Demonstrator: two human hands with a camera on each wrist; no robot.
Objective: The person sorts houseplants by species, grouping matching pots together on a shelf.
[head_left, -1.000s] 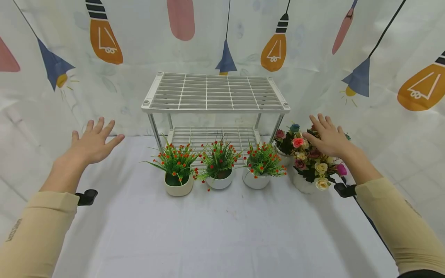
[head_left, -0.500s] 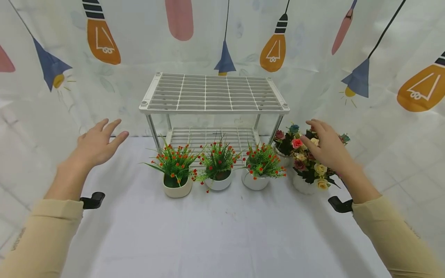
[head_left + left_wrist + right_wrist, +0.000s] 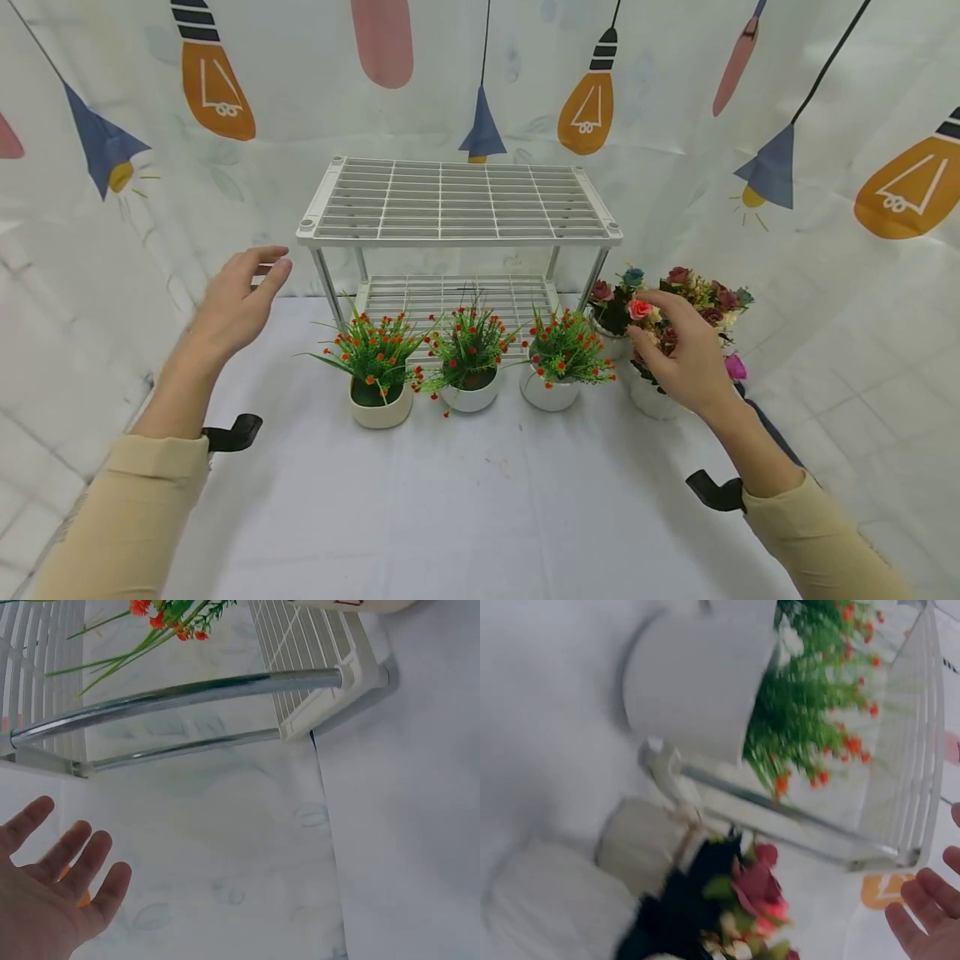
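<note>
A white two-tier wire rack (image 3: 457,200) stands at the back of the table. Three white pots of green sprigs with red-orange buds line up in front of it: left (image 3: 378,367), middle (image 3: 468,358), right (image 3: 558,358). Two pots of roses stand at the rack's right, one behind (image 3: 613,304) and one in front (image 3: 708,298). My left hand (image 3: 243,300) hovers with relaxed fingers beside the rack's left front post and holds nothing. My right hand (image 3: 675,354) hangs, fingers loosely curved and empty, just in front of the nearer rose pot. The left wrist view shows the left hand (image 3: 52,900) below the rack's posts (image 3: 187,694).
A curtain printed with lamps (image 3: 750,125) closes in the back and both sides. A white cloth (image 3: 465,500) covers the table. The blurred right wrist view shows a white pot (image 3: 697,682), roses (image 3: 757,885) and the rack (image 3: 907,750).
My left hand has drifted right and up toward the rack's left post. My right hand has come off the top of the roses and dropped lower, toward me and to the left.
</note>
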